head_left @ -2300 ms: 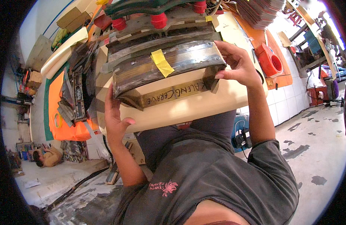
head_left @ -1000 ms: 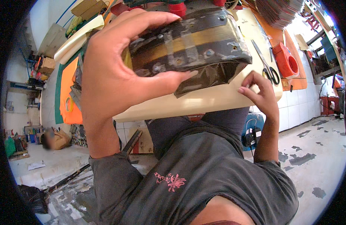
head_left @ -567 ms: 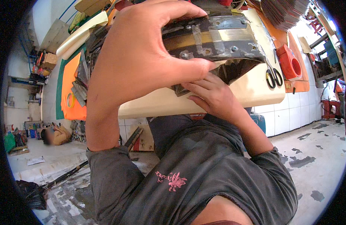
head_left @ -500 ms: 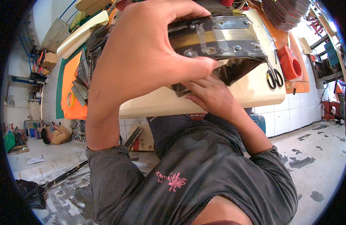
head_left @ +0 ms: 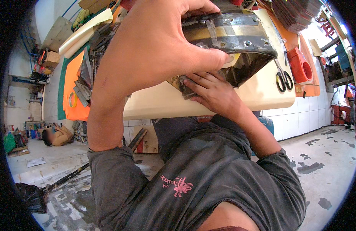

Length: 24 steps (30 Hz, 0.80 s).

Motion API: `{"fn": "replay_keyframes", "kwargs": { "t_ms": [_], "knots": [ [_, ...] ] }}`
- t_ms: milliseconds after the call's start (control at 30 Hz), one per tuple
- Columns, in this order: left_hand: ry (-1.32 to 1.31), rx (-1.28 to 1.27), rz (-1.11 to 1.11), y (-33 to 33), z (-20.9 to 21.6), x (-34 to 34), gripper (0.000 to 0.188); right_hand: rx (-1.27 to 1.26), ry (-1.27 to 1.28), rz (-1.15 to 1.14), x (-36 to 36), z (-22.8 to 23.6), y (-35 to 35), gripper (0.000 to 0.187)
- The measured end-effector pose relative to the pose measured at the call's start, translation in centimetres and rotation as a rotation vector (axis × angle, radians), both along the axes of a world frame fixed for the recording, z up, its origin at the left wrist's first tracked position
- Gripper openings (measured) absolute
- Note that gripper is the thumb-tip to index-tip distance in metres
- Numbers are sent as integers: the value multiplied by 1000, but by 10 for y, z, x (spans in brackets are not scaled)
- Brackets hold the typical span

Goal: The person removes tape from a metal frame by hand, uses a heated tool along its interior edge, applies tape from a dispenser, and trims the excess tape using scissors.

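Note:
A hollow black, brass-coloured frame (head_left: 232, 35) with rivets and grey tape patches is raised over a cream sheet (head_left: 259, 94). My left hand (head_left: 158, 46) is closed around its left part, fingers over the top and thumb at the lower edge of the opening. Under that thumb, my right hand (head_left: 218, 94) pinches the dark lower left corner, fingers on one side and thumb below. The palm side of both hands is hidden. The frame's interior is dark, with a pale strip showing beside the left thumb.
Black-handled scissors (head_left: 284, 79) and a red tape dispenser (head_left: 300, 65) lie at the right. On the left are orange sheet material (head_left: 74, 90), a yellow tape roll (head_left: 72, 100) and dark scraps (head_left: 84, 86). Another person (head_left: 58, 135) is low near the floor, far left.
The frame and my left hand have shifted slightly right and up. My right hand's fingers have spread a little along the corner, and more of the frame's inside shows.

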<state>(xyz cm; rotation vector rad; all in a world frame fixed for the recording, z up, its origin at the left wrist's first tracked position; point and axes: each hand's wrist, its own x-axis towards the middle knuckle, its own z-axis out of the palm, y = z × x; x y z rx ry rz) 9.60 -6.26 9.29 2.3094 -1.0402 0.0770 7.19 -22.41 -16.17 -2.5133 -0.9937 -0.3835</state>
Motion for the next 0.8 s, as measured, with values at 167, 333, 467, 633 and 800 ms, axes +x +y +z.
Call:
{"fn": "replay_keyframes", "kwargs": {
  "t_ms": [167,333,467,633,800],
  "knots": [
    [151,-92,59,10,-27,22,62,-49,-44,-8,-3,-3,1,57],
    [155,-175,31,14,-37,26,64,-19,-75,33,-5,-1,-1,63],
    [108,-194,14,28,-33,24,65,134,-183,113,-15,11,-15,56],
    [132,-375,152,50,-20,11,68,683,-218,-22,-48,-29,-40,36],
    [60,-486,222,89,-14,-1,74,1428,533,-318,-37,2,-21,71]
  ]
}}
